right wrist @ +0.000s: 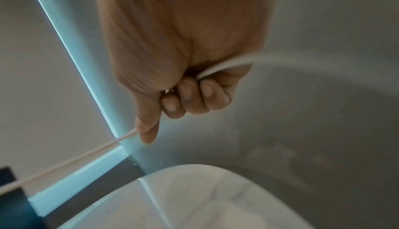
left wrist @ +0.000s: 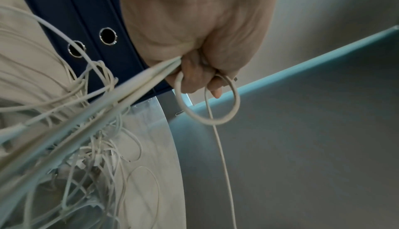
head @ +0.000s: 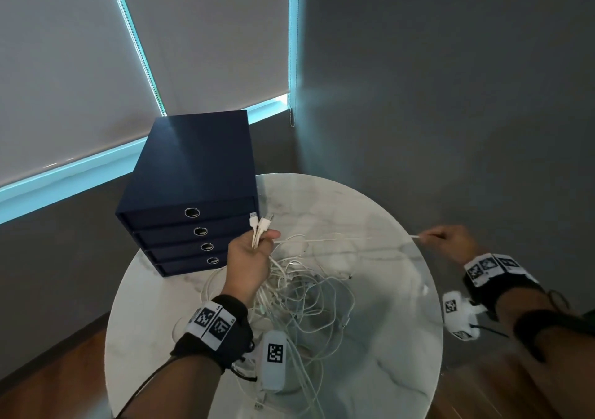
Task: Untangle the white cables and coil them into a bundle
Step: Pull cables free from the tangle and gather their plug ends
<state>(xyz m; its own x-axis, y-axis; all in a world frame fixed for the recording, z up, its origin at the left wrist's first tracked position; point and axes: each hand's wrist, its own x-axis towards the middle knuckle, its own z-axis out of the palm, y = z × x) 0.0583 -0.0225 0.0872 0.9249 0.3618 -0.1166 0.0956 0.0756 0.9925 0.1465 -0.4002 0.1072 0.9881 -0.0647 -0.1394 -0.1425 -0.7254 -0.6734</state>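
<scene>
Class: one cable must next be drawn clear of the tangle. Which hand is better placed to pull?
Right hand: it already pinches one cable stretched taut, away from the tangle. Left hand anchors the plugs.

hands: 2 – left hand (head: 249, 257), right hand (head: 450, 241) | drawer box (head: 190, 193): 1, with 4 drawers, 4 ring pulls | USB plugs (head: 260, 223) above left fist: 2 | worktop (head: 386, 338): 1 | white cables (head: 309, 296): tangled, count unclear

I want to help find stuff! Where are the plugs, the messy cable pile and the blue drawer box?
plugs (head: 260, 223), head view, white plug ends.
cable pile (head: 309, 293), head view, middle of tangle.
blue drawer box (head: 193, 160), head view, top face.
</scene>
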